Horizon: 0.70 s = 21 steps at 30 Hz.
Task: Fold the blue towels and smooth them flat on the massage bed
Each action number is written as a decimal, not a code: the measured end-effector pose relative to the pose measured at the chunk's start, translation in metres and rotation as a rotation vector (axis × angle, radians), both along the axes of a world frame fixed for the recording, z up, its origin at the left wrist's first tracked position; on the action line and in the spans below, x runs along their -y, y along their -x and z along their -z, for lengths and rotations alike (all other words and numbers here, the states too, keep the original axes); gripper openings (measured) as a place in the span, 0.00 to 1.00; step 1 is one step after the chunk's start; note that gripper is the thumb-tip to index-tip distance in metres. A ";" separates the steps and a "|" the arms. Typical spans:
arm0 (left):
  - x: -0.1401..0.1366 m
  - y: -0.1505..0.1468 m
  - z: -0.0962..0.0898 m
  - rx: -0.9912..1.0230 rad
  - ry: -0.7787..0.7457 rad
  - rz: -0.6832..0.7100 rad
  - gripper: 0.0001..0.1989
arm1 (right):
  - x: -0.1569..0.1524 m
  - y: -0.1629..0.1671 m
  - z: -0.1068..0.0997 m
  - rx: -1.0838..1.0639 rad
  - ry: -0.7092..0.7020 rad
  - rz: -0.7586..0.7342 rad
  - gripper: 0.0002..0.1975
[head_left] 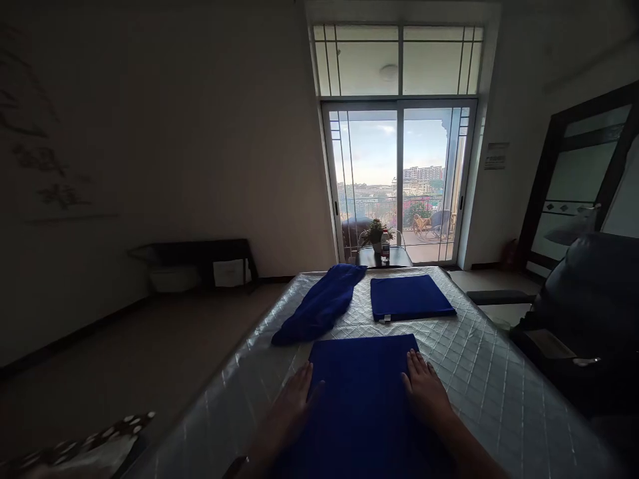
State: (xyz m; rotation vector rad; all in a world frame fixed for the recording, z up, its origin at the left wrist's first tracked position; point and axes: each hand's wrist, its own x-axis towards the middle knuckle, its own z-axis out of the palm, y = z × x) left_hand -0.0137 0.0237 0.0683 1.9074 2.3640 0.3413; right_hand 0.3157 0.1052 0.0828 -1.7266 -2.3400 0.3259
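A flat blue cloth (362, 399) lies in front of me on the silver quilted table cover (489, 372). My left hand (292, 402) rests along its left edge, fingers stretched forward and thumb apart on the fabric. On the opposite edge, my right hand (425, 386) lies with its fingers extended over the cloth's far right part. Beyond them sits a neatly folded blue cloth (410, 297) with a small white tag (387, 318) at its near edge. To its left is a crumpled blue cloth (322, 306), loosely bunched and reaching the table's far edge.
A small dark table with a potted plant (375, 234) and a bottle (385, 246) stands past the far end, before the glass sliding door (367, 166). A dark chair (589, 313) is close on the right. A low dark bench (200, 256) lines the left wall.
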 end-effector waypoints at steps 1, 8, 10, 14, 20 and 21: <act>0.001 -0.001 -0.001 0.005 0.000 -0.002 0.36 | 0.000 0.000 0.000 0.008 -0.003 0.001 0.34; 0.000 -0.002 -0.010 0.074 0.005 0.040 0.43 | 0.000 0.002 -0.001 0.070 -0.006 -0.012 0.36; 0.002 0.000 -0.011 0.088 0.013 0.046 0.44 | 0.001 0.003 -0.002 0.084 -0.005 -0.005 0.36; 0.007 0.000 -0.013 0.094 0.013 0.059 0.44 | 0.002 0.007 -0.003 0.106 -0.030 0.017 0.35; 0.011 -0.002 -0.020 0.075 0.047 0.053 0.45 | 0.015 0.008 -0.010 0.138 -0.129 -0.011 0.32; 0.012 -0.002 -0.022 0.079 0.051 0.055 0.46 | 0.021 0.007 -0.010 0.131 -0.135 -0.023 0.31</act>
